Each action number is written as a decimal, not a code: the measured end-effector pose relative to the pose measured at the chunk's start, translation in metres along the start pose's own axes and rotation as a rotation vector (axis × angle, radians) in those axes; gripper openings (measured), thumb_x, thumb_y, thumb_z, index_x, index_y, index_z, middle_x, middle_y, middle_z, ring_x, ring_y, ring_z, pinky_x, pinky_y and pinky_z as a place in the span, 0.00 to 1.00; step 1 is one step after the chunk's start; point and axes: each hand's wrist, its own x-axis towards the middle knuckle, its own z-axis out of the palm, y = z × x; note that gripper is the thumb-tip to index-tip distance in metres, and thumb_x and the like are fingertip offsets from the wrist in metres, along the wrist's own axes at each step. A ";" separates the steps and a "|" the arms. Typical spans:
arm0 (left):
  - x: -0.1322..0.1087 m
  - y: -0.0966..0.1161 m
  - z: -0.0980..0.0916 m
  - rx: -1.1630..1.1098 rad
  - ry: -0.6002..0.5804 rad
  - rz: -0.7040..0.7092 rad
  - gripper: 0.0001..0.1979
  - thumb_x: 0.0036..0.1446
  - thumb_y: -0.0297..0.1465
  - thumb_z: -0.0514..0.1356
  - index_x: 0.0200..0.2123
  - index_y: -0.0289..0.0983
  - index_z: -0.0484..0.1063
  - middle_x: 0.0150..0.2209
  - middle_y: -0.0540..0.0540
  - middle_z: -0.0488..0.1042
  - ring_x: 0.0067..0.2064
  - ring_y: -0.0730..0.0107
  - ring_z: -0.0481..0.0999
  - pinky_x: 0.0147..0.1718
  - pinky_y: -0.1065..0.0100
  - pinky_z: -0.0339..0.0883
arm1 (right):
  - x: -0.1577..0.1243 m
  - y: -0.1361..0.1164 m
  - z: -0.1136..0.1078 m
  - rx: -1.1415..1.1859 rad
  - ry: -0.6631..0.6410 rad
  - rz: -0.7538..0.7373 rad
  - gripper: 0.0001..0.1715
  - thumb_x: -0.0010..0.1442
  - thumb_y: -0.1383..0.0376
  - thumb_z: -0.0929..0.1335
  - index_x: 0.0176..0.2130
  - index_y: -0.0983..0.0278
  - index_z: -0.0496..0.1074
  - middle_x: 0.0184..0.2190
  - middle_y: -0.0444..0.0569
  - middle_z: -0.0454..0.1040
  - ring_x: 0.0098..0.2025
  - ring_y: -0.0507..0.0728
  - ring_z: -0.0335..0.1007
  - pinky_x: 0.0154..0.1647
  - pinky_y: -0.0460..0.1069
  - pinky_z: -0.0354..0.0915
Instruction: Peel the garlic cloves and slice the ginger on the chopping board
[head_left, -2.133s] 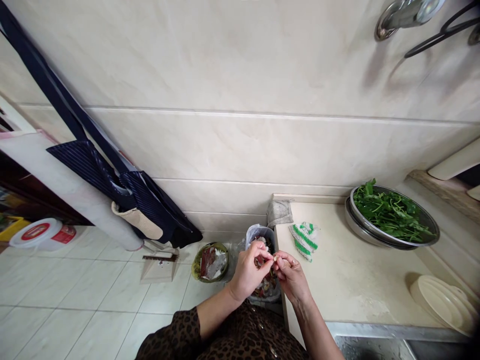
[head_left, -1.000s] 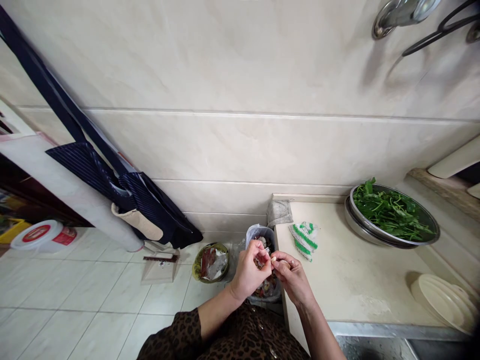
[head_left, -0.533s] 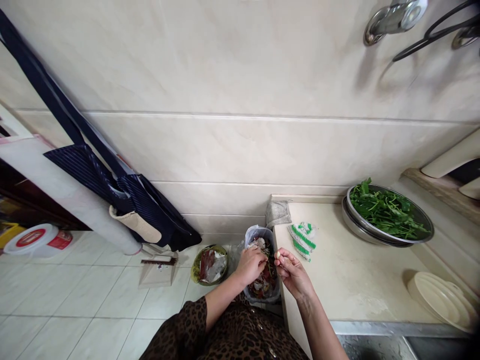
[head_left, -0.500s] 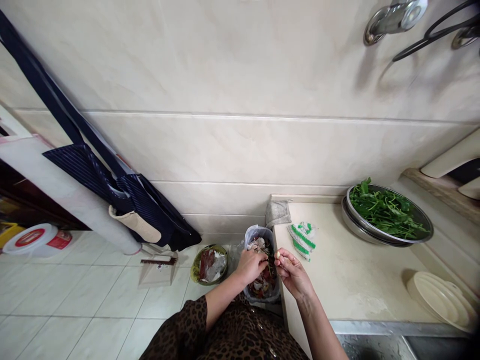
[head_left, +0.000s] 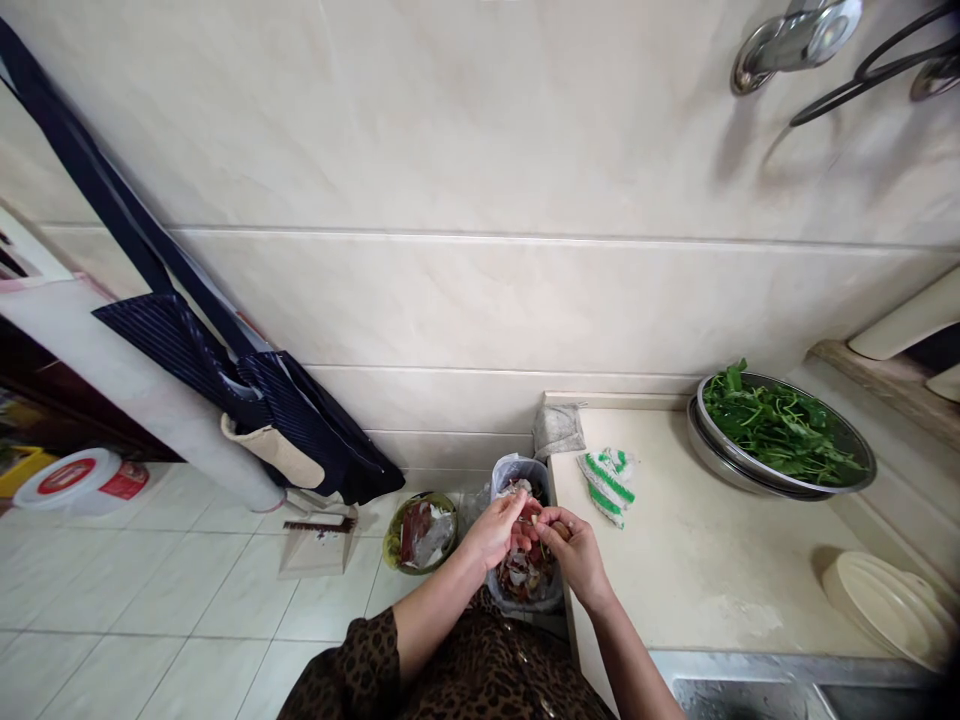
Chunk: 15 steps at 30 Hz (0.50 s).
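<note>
My two hands meet above a lined waste bin holding reddish, white and brown scraps. My right hand pinches a small pale piece that looks like a garlic clove, between thumb and fingertips. My left hand is cupped with the palm turned up and the thumb apart from the fingers. Its fingers lie under and beside the clove; whether they touch it cannot be made out. To the right, on the counter, lies a green-and-white cloth.
A metal bowl of leafy greens stands on the counter, with a cream dish near the sink. A grey cloth sits at the counter corner. On the floor are a green basket, a dustpan and a white tub.
My left hand has turned from fingers down over the bin to palm up. My right hand has moved slightly left and down with the clove, so the hands now meet.
</note>
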 end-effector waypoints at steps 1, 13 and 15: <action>-0.001 0.000 0.002 -0.018 0.010 -0.004 0.26 0.46 0.51 0.61 0.33 0.32 0.71 0.26 0.48 0.71 0.21 0.78 0.68 0.18 0.75 0.60 | 0.000 -0.001 0.003 -0.093 0.016 -0.067 0.12 0.50 0.56 0.72 0.26 0.62 0.73 0.22 0.44 0.69 0.23 0.52 0.62 0.24 0.46 0.58; -0.011 0.002 0.000 0.240 -0.140 0.026 0.09 0.48 0.33 0.61 0.31 0.34 0.74 0.25 0.47 0.73 0.23 0.74 0.71 0.20 0.74 0.60 | 0.020 -0.004 -0.008 -0.371 0.080 -0.231 0.05 0.50 0.60 0.72 0.29 0.57 0.78 0.27 0.47 0.69 0.29 0.56 0.64 0.32 0.49 0.59; -0.015 0.006 -0.004 0.184 -0.128 0.006 0.12 0.47 0.33 0.62 0.35 0.34 0.74 0.32 0.43 0.76 0.27 0.71 0.74 0.22 0.73 0.63 | 0.026 0.002 -0.009 -0.342 0.121 -0.190 0.07 0.51 0.59 0.71 0.25 0.59 0.76 0.24 0.47 0.68 0.28 0.55 0.63 0.31 0.49 0.58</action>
